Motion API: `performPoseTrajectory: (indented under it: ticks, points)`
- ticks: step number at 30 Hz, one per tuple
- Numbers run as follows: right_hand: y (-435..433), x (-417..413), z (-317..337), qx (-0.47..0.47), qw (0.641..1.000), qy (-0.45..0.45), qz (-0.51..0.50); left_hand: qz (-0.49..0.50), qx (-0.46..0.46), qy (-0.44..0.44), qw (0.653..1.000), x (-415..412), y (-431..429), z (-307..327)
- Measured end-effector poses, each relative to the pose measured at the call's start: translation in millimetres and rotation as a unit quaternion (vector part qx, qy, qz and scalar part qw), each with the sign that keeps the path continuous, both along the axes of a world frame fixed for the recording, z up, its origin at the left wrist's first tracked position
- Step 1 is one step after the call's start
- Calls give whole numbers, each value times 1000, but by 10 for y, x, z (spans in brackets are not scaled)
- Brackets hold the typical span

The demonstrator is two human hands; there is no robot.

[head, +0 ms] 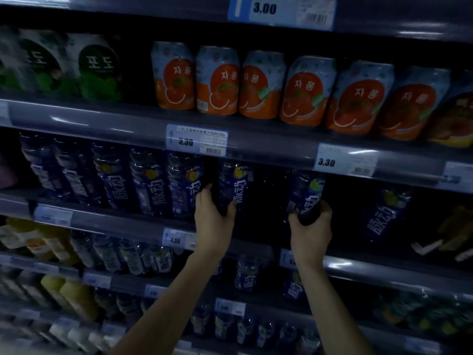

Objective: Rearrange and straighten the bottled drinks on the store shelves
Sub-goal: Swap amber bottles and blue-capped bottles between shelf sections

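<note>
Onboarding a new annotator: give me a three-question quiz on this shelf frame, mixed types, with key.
1. True or false: the left hand and the right hand hold the same blue bottle.
2. What sits on the shelf directly above the blue bottles?
A. orange cans
B. yellow juice bottles
C. nothing
3. Fill in: the price tag above the left hand reads ____.

Key
1. False: the left-hand bottle and the right-hand bottle are separate.
2. A, orange cans.
3. 3.30
</note>
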State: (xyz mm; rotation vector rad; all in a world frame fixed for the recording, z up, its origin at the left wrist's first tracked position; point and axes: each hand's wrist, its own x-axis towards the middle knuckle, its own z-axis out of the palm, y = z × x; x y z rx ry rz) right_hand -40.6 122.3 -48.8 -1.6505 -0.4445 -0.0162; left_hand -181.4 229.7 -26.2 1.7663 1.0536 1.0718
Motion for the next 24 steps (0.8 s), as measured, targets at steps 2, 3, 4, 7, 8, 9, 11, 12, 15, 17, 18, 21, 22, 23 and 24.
performPoseTrajectory:
  ticks: [2, 3, 4, 7, 8, 9, 11, 12, 15, 17, 18, 21, 22, 23, 24]
  points:
    - [-7, 12, -12, 1, 1000, 3, 5, 9, -17, 3, 1000, 119, 69, 22]
    - [-10, 18, -19, 2, 1000, 4, 6, 16, -23, 8, 1000, 163, 103, 26]
    - [-15, 21, -24, 3, 1000, 3, 7, 22, -29, 11, 999, 197, 131, 24]
    - [-23, 36, -38, 8, 1000, 2, 12, 34, -44, -6, 998, 242, 162, 33]
    - [-26, 44, -41, 9, 1000, 3, 13, 38, -48, -14, 998, 251, 157, 29]
    - [-29, 57, -44, 10, 1000, 3, 12, 40, -52, -20, 998, 258, 145, 30]
    - [-26, 72, -48, 10, 1000, 4, 12, 43, -59, -27, 997, 267, 121, 27]
    - [-30, 77, -52, 10, 1000, 6, 14, 43, -63, -32, 997, 271, 106, 23]
    - [-38, 90, -58, 14, 1000, 12, 18, 49, -70, -59, 995, 260, 100, 5]
    - [-47, 95, -55, 15, 1000, 13, 19, 47, -73, -63, 994, 251, 99, 7]
    - [-46, 93, -50, 14, 1000, 14, 20, 46, -74, -63, 994, 247, 105, 9]
    - [-41, 95, -38, 13, 1000, 18, 19, 39, -80, -68, 994, 245, 122, 20]
    - [-44, 100, -34, 12, 1000, 20, 20, 36, -81, -68, 994, 247, 125, 19]
    - [-45, 103, -27, 11, 999, 24, 20, 32, -82, -67, 994, 249, 128, 14]
    - [-48, 110, -26, 11, 999, 28, 21, 29, -81, -66, 994, 251, 123, 10]
